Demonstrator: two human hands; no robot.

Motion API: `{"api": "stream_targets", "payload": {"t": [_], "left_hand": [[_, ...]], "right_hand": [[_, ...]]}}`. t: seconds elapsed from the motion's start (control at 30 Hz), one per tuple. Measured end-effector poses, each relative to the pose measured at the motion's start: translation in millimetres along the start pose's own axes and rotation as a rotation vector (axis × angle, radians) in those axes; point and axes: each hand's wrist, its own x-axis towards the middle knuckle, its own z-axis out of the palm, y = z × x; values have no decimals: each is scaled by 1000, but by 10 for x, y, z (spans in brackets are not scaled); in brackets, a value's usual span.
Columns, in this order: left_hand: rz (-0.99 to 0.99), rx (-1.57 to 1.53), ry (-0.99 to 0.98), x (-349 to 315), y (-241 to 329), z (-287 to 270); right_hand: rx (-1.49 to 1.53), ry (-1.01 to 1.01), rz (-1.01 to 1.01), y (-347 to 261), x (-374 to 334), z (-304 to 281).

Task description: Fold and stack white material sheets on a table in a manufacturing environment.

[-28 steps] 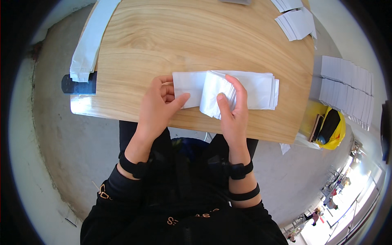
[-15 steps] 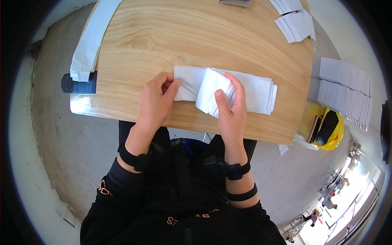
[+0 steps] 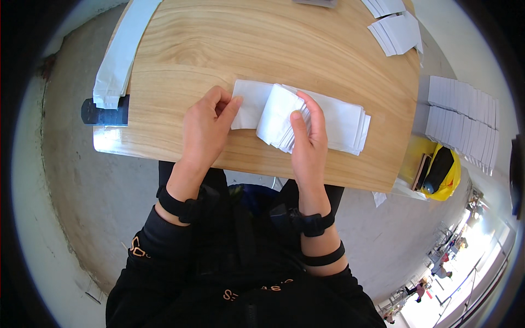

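My left hand pinches the left edge of a flat white strip, which looks like thin paper or film. My right hand grips a folded bundle of white strips at its right side, thumb on top and fingers behind. This bundle is tilted and partly covers the pinched strip. Beneath it, a longer stack of flat white strips extends to the right with its ends fanned. Where the pinched strip joins the bundle is hidden.
The work lies on a wooden table. Long white strips lie along its left edge, over a dark object. White folded stacks sit far right. Beyond the right edge are rows of white bundles and a yellow bag.
Both hands have shifted slightly away from me, and the folded bundle and the pinched strip have moved with them, a little to the left. The stack beneath has hardly moved.
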Motion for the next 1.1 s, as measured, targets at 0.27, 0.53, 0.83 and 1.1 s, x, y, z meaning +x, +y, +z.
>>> {"api": "stream_targets", "payload": {"t": [0.27,0.53,0.83,1.1], "left_hand": [[375,190,265,-136,37,10],[222,-109,-57,-278,79,249],[-26,-545,-153,-280,-9,219],[18,-543,-159,-288,-29,212]], "right_hand": [[-2,-16,-2,-13,-1,-13],[-59,-14,10,-93,-26,-5],[-206,22,-163,-120,-61,0],[-83,45,3,-131,-42,35]]}}
